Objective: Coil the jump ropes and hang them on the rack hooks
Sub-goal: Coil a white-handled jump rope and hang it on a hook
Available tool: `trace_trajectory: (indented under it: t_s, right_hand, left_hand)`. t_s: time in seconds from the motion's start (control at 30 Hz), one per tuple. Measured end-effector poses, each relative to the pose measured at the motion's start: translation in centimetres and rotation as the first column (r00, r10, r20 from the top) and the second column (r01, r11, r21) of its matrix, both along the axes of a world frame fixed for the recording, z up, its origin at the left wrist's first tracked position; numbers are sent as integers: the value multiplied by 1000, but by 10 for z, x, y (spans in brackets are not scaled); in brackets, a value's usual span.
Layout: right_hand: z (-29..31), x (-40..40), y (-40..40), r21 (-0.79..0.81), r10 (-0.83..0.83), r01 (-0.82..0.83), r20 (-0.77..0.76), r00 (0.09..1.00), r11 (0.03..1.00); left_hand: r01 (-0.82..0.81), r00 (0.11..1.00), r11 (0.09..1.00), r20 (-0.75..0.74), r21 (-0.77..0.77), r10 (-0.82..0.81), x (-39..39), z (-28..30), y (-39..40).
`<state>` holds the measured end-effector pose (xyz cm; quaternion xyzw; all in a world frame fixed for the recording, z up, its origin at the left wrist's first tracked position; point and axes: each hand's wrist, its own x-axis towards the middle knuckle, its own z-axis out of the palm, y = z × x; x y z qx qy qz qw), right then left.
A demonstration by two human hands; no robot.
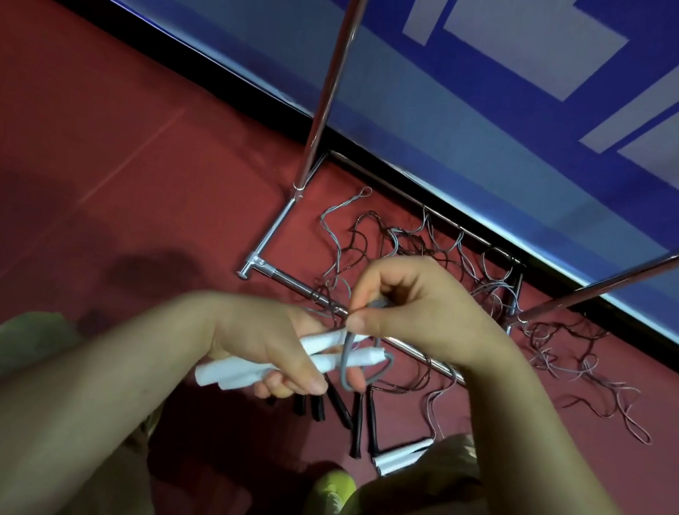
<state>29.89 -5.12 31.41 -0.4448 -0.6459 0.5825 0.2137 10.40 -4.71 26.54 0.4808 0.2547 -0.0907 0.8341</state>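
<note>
Head view: grey rope being wound round white handles.
The left hand [268, 344] grips the white handles [258, 372]; the right hand [415, 307] pinches the thin grey rope [343, 367] looped over them, fingers curled. More ropes [442, 257] lie tangled on the red floor [79, 129] by the far metal rack [333, 74].

Both forearms come in from the bottom corners and meet mid-frame, hands nearly touching. Left hand [267, 346] sits palm inward, fingers curled round a pair of white handles [263, 369], thumb clamped across the top. Right hand [407, 301] is just above and to its right, wrist bent down, thumb and forefinger pinching a grey cord [344, 360] looped at the handle ends.
</note>
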Motion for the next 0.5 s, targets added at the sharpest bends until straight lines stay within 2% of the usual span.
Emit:
trace_trajectory:
  t_s: [0.17,0.23,0.3,0.37,0.5]
  right_hand:
    - [-30,-5,-1,-315,-108,-2,-332,937,949]
    - [-37,-6,0,-380,-197,34,-401,895,924]
    - [-42,1,3,-383,-262,89,-430,864,920]
    - [-42,6,4,-338,-248,99,-433,867,936]
    - [-45,10,3,-261,-231,143,-349,908,955]
  left_hand:
    - [36,985,987,173,-159,-8,0,-6,1]
    - [-28,963,972,255,-234,89,-1,-10,3]
    - [-159,939,952,259,-261,227,-3,-13,6]
    - [-264,915,926,233,-268,329,-4,-14,8]
    - [-375,898,890,138,-261,418,2,-12,7]
